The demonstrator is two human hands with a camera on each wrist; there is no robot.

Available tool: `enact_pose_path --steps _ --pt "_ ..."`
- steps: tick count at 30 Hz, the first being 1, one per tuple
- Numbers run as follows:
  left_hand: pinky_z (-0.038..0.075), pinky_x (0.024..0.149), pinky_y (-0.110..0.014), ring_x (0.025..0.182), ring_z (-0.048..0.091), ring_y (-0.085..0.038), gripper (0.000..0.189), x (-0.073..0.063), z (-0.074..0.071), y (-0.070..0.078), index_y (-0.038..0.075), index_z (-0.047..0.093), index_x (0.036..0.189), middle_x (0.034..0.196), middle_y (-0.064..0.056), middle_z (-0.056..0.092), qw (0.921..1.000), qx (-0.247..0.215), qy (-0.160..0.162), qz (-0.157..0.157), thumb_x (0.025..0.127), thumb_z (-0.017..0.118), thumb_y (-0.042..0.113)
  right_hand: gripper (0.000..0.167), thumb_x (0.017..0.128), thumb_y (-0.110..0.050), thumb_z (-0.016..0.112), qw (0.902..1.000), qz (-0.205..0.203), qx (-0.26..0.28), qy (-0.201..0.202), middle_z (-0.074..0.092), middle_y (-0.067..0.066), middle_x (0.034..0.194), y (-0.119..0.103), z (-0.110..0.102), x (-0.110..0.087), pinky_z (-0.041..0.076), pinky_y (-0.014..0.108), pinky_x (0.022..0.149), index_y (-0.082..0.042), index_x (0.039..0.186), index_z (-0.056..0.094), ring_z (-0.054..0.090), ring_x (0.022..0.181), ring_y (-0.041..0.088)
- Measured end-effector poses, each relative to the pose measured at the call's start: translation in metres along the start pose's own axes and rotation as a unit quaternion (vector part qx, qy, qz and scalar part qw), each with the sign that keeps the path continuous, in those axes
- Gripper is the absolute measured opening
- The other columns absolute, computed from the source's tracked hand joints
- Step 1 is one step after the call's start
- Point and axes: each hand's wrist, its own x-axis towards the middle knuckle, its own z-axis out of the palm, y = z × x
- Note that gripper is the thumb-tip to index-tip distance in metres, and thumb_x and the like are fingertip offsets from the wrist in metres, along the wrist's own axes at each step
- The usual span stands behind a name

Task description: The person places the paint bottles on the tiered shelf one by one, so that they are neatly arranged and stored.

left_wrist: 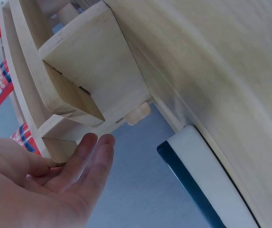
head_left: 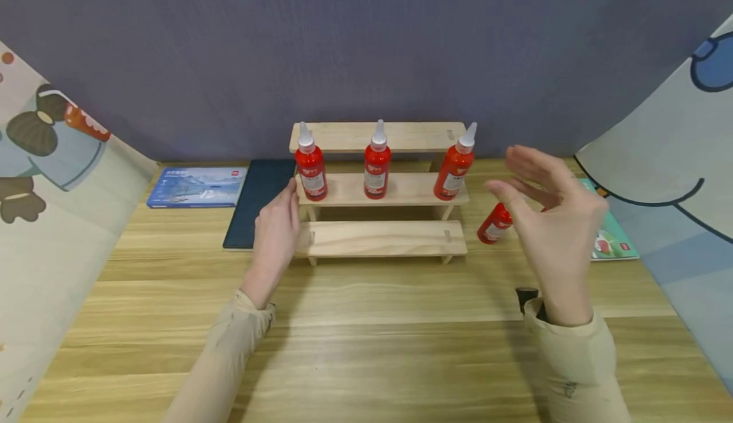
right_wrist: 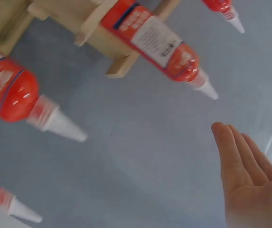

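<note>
Three red bottles with pale pointed caps stand along the middle step of a three-step wooden shelf [head_left: 382,238]: a left bottle [head_left: 312,172], a middle bottle [head_left: 376,170] and a right bottle [head_left: 454,170]. My left hand [head_left: 276,222] holds the left end of that step, thumb on top and fingers [left_wrist: 106,154] reaching past the board's end. To the right of the shelf, my right hand [head_left: 552,210] is raised, its thumb apart from its extended fingers and nothing between them. Below it a red bottle [head_left: 494,226] stands on the table; another red bottle [right_wrist: 12,90] is mostly hidden behind the hand in the head view.
A blue boxed set [head_left: 197,186] and a dark flat book [head_left: 243,226] lie left of the shelf. At the right wall lies a green booklet [head_left: 615,235], partly behind my right hand. A grey-blue panel [head_left: 366,48] rises behind the shelf, with printed side walls left and right.
</note>
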Motion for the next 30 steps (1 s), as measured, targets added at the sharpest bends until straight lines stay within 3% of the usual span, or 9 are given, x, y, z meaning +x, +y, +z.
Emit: enact_pose_path --steps 8,11,19,30 --pt "0.056 0.093 -0.064 0.119 0.068 -0.049 0.039 0.0 -0.001 -0.001 -0.009 0.06 0.146 0.139 -0.027 0.066 1.0 0.004 -0.001 0.0 0.114 0.048 0.01 0.048 0.084 -0.006 0.093 0.9965 0.034 -0.074 -0.017 0.078 0.01 0.123 0.02 -0.007 0.003 0.056 0.016 0.09 -0.005 0.129 0.078 0.071 0.106 -0.003" --pt "0.056 0.093 -0.064 0.119 0.068 -0.049 0.039 0.0 -0.001 -0.001 -0.009 0.06 0.146 0.139 -0.027 0.066 1.0 0.003 -0.004 -0.001 0.115 0.048 0.011 0.052 0.084 -0.013 0.094 0.9924 0.05 -0.11 -0.025 0.077 0.006 0.126 0.029 -0.012 0.003 0.054 0.016 0.093 -0.005 0.132 0.076 0.069 0.108 -0.001" --pt "0.056 0.092 -0.065 0.118 0.068 -0.049 0.039 0.0 0.0 0.0 -0.01 0.06 0.146 0.139 -0.028 0.066 1.0 0.004 -0.005 0.0 0.114 0.048 0.01 0.061 0.088 -0.016 0.092 0.9803 0.093 -0.166 -0.055 0.071 0.011 0.138 0.056 -0.025 0.001 0.052 0.02 0.102 -0.004 0.143 0.067 0.069 0.125 0.032" --pt "0.056 0.09 -0.066 0.118 0.068 -0.05 0.039 0.0 0.0 0.0 -0.01 0.06 0.145 0.14 -0.028 0.065 1.0 0.006 -0.005 0.0 0.114 0.048 0.01 0.071 0.096 -0.024 0.084 0.9599 0.148 -0.188 -0.147 0.061 0.022 0.149 0.087 -0.038 -0.006 0.053 0.028 0.104 0.001 0.155 0.053 0.061 0.133 0.041"
